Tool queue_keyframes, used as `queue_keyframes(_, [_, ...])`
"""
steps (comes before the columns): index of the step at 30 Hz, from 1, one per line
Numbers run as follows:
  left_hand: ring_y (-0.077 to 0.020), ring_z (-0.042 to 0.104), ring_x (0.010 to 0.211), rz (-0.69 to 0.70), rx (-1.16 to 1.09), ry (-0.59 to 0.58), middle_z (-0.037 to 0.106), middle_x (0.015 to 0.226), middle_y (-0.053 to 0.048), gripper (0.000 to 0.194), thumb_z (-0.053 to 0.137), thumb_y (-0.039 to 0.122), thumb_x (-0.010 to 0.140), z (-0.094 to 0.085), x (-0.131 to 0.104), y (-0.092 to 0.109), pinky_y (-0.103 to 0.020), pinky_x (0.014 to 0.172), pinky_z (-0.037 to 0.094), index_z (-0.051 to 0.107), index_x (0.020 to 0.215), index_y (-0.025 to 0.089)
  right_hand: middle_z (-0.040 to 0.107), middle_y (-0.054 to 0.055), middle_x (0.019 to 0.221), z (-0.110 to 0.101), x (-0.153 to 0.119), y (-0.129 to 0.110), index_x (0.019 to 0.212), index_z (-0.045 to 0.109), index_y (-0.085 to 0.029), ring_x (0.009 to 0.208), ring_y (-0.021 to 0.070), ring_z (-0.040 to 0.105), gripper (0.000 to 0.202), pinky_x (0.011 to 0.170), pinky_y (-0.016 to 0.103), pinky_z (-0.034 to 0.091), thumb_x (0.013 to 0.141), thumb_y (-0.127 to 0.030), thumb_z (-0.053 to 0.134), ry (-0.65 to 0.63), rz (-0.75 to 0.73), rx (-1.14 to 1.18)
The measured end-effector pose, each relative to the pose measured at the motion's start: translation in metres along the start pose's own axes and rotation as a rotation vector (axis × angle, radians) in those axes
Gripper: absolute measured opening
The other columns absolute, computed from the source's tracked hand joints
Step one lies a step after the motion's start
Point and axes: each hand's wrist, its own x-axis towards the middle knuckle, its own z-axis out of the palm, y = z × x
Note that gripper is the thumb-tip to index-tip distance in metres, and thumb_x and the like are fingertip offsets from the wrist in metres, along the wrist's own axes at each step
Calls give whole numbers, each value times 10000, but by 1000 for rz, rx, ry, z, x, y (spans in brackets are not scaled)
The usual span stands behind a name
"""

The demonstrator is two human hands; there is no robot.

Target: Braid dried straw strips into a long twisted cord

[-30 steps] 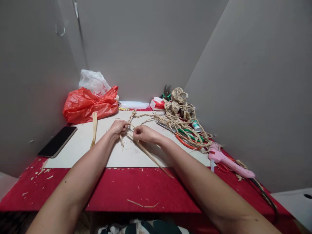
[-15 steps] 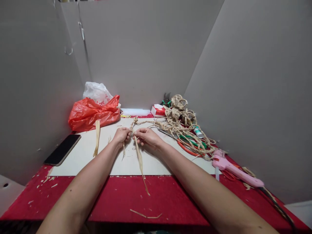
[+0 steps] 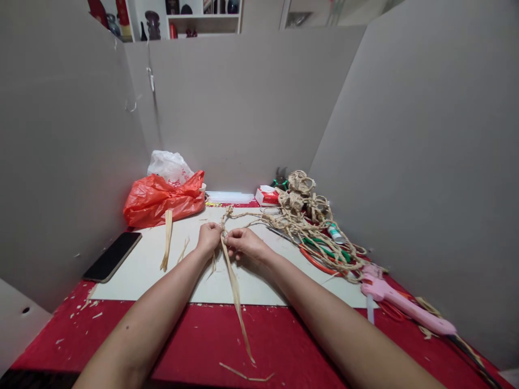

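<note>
My left hand (image 3: 210, 237) is closed on the near end of a braided straw rope (image 3: 243, 215), over the white board. Beside it, my right hand (image 3: 246, 243) pinches a pale, flat straw strip (image 3: 232, 278) close to the braid. The strip's loose tail hangs toward me, past the board's front edge. From my hands the braid runs back to a knotted bit, then right into a tangled heap of rope (image 3: 302, 216). The fingertips partly hide where strip and braid meet. A bundle of flat straw strips (image 3: 166, 240) lies left of my left hand.
The white board (image 3: 146, 281) rests on a red cloth (image 3: 182, 346). At left are a black phone (image 3: 113, 256) and an orange plastic bag (image 3: 162, 202). A pink glue gun (image 3: 405, 308), orange-handled tool (image 3: 318, 261) and tissue pack (image 3: 266, 195) are at right. Grey panels surround the table.
The view has tipped up, so shelves now show above the back panel. My hands stay together at the braid, with the left turned slightly and the strip still hanging.
</note>
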Motion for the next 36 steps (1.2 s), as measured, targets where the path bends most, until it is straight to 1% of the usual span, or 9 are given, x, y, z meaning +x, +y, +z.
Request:
queue_keyframes(7, [-78,413,434,48,55,44,470,440,37,193,550,166,687,5,0,-2,-208,467,307,489,504,151,521,-26,423,10,-3,-1,626,493,-164,349,86,485,146,316,156,345,683,-191,625,64,-28,-114])
queue_keyframes(12, [-95,445,427,3,49,15,497,449,31,152,541,175,699,5,-3,0,-218,470,339,518,550,154,537,-27,462,7,-4,0,661,502,-161,366,80,497,155,309,147,330,691,-248,627,-25,-30,0])
queue_keyframes(15, [-94,434,405,-30,34,-6,490,444,35,150,530,168,702,3,-5,4,-221,459,345,508,554,159,563,-14,505,1,-3,-2,681,514,-151,389,78,521,161,307,140,336,686,-255,637,-80,18,105])
queue_keyframes(20, [-82,430,409,-41,14,-17,486,458,37,157,533,160,697,3,-7,7,-214,467,356,508,543,153,623,8,617,-7,-4,-7,706,531,-138,402,50,509,173,303,126,326,666,-227,674,-107,96,223])
queue_keyframes(22, [-82,432,420,-37,16,-6,490,460,37,147,535,147,687,3,-6,7,-214,481,362,517,541,151,616,6,609,-8,-4,-8,711,544,-132,405,48,502,188,303,123,320,668,-246,688,-143,125,219])
queue_keyframes(25, [-87,439,442,-23,29,9,498,465,33,152,545,157,687,3,-4,5,-215,499,365,528,535,151,554,-21,516,-6,-4,-6,663,544,-128,377,44,464,194,292,124,300,653,-241,702,-178,161,172])
queue_keyframes(29, [-89,441,468,4,70,40,503,476,30,155,555,161,687,3,-4,5,-213,521,356,542,533,150,504,-48,445,0,-5,-2,623,512,-149,341,40,422,185,295,126,305,664,-213,681,-123,128,132])
queue_keyframes(32, [-92,428,470,17,103,68,489,470,35,158,554,168,692,2,-4,5,-215,518,344,537,536,153,512,-37,423,3,-5,-1,617,519,-152,331,54,443,154,293,131,310,717,-206,622,-76,98,59])
queue_keyframes(36, [-93,411,460,19,141,96,478,463,37,158,552,178,703,4,-5,6,-217,495,319,533,548,156,515,-19,392,7,-6,-2,583,521,-148,319,67,457,167,286,136,313,744,-173,556,-59,75,-4])
